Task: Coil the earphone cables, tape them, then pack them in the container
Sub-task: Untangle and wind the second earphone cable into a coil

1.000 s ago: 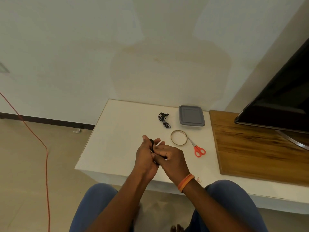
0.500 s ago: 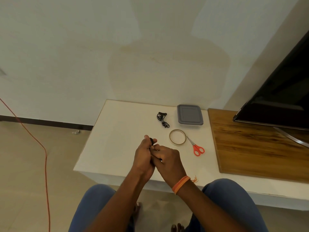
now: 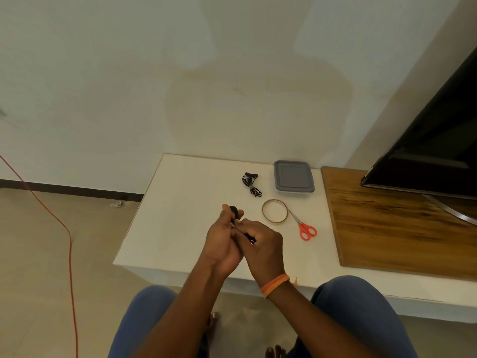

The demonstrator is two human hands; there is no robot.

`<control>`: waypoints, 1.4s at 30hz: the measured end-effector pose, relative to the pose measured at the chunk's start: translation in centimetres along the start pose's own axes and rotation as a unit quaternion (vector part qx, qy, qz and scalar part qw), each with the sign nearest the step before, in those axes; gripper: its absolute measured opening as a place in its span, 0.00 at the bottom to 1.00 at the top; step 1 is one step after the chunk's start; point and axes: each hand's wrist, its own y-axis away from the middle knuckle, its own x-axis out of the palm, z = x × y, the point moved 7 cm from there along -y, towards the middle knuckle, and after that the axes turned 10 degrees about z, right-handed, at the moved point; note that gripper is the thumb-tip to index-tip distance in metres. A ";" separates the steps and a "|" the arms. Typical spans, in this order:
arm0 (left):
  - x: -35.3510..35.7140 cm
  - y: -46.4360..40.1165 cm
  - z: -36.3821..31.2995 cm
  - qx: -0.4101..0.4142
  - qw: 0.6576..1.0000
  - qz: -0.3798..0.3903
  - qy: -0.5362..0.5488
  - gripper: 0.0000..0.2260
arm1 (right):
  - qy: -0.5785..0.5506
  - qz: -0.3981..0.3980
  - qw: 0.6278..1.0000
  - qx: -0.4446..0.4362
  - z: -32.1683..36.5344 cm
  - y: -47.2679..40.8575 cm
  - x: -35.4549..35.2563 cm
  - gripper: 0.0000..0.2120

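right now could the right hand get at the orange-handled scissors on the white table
Probably yes, but not freely: the orange-handled scissors lie in the open just right of the right hand, nothing between, though that hand is busy gripping the black earphone cable.

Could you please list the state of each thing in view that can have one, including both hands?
Left hand: grips the earphone cable in hand.
Right hand: pinches the same cable.
Earphone cable in hand: held above the table, mostly hidden.
Second earphone cable: bundled, lying on the table.
Container: lid on.
Tape roll: flat on the table.
Scissors: closed, lying flat.
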 end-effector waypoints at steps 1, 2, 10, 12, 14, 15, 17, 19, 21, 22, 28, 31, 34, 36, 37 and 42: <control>-0.1 0.0 0.0 -0.007 1.000 0.003 0.005 0.17 | -0.001 -0.011 1.000 -0.001 0.1 0.0 -0.1 0.05; 0.1 -0.1 0.1 -0.017 1.000 0.007 0.008 0.20 | 0.003 -0.019 1.000 -0.003 0.2 0.0 -0.2 0.05; -0.1 -1.3 -0.6 -0.060 0.986 0.040 -0.150 0.16 | 0.066 -0.014 0.998 -0.003 -0.6 -2.0 -1.6 0.06; -0.7 -1.5 -1.6 -0.081 0.973 0.046 -0.211 0.14 | 0.038 0.014 0.999 0.023 -1.2 -2.7 -2.0 0.05; -1.2 -1.6 -2.9 -0.090 0.956 0.054 -0.272 0.13 | 0.004 0.046 0.998 0.052 -1.9 -3.5 -2.7 0.04; -1.2 -1.6 -3.5 -0.087 0.946 0.061 -0.306 0.13 | -0.012 0.061 0.996 0.066 -2.3 -3.8 -2.9 0.04; -1.0 -1.8 -4.5 -0.064 0.929 0.057 -0.360 0.16 | -0.051 0.084 0.990 0.098 -2.9 -4.3 -3.0 0.03; -0.5 -1.9 -5.2 -0.034 0.923 0.022 -0.382 0.20 | -0.090 0.098 0.982 0.133 -3.4 -4.2 -2.6 0.03; -0.3 -1.8 -5.5 -0.014 0.924 -0.023 -0.381 0.22 | -0.127 0.095 0.973 0.167 -3.4 -3.9 -2.2 0.02; -0.4 -1.7 -5.6 0.006 0.919 -0.050 -0.390 0.22 | -0.165 0.080 0.965 0.187 -3.6 -3.7 -2.3 0.02; -0.2 -2.2 -4.3 -0.036 0.937 0.060 -0.341 0.19 | -0.457 -0.042 0.829 0.319 -4.5 -3.8 -3.3 0.04; 1.2 -2.3 -1.6 -0.053 0.945 0.103 -0.306 0.15 | -0.474 -0.058 0.812 0.335 -5.0 -3.6 -2.4 0.02; 1.5 -3.1 -1.0 -0.015 0.966 0.053 -0.253 0.13 | -0.407 -0.043 0.857 0.314 -5.7 -3.4 -1.9 0.04; 1.3 -4.0 -1.0 -0.012 0.972 0.041 -0.232 0.14 | -0.372 -0.044 0.877 0.299 -6.6 -3.8 -1.8 0.05; 1.2 -4.4 -0.9 -0.020 0.976 0.039 -0.214 0.14 | -0.377 -0.054 0.874 0.302 -7.2 -4.0 -1.7 0.04; -0.4 -5.5 -1.3 -0.010 0.974 -0.053 -0.221 0.11 | -0.404 -0.099 0.850 0.322 -10.1 -6.0 -1.9 0.03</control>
